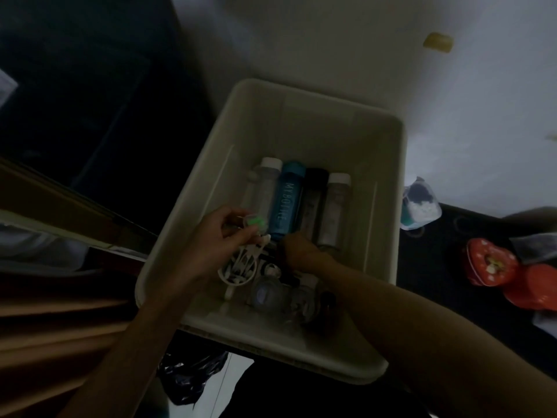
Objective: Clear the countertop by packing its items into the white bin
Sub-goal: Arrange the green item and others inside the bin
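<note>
Dim light; detail poor. White bin [301,122] holds four bottles [284,203] side by side. Left hand [217,236] pinches a small green-lit item [255,222] over tangled white cables [241,267]. Right hand [297,251] reaches deep inside; fingers hidden, grip unreadable. Red tin [489,263] beside the bin's right edge.

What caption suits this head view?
Both hands, left hand pinching a small green item, reach into the white bin beside bottles.
</note>
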Tool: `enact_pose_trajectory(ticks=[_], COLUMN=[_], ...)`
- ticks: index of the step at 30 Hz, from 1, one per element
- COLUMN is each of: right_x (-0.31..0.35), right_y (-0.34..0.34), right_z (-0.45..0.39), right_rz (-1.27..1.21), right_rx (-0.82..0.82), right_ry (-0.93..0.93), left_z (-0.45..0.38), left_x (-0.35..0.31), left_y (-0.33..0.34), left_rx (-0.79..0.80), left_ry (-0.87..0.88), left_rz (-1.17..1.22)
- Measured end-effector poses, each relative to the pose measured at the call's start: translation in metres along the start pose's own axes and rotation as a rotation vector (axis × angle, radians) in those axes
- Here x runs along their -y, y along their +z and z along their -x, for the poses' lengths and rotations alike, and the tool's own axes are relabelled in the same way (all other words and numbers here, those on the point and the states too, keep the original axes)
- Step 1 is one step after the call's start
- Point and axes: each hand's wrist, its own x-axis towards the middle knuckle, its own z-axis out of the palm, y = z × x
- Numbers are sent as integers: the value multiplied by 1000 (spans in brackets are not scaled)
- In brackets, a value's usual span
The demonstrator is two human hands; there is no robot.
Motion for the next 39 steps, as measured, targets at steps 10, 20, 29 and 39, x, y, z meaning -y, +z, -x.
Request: enact_pose_trajectory(ticks=[10, 20, 29, 39], right_x=[-1, -6, 7, 5], right_y=[-72, -106, -54, -3], right_z=[45, 115, 44, -3], right_rz=[-186, -878, 139, 34], right_rx=[-14, 0, 114, -7], right_ry=[-1, -243, 43, 14], left_z=[-1, -13, -16, -11], left_x=[0, -1, 17, 22], left_y=[1, 11, 7, -9], left_rx=[-16, 38, 324, 238], left_ry=[14, 62, 46, 6], left_rz=[42, -157, -535, -490])
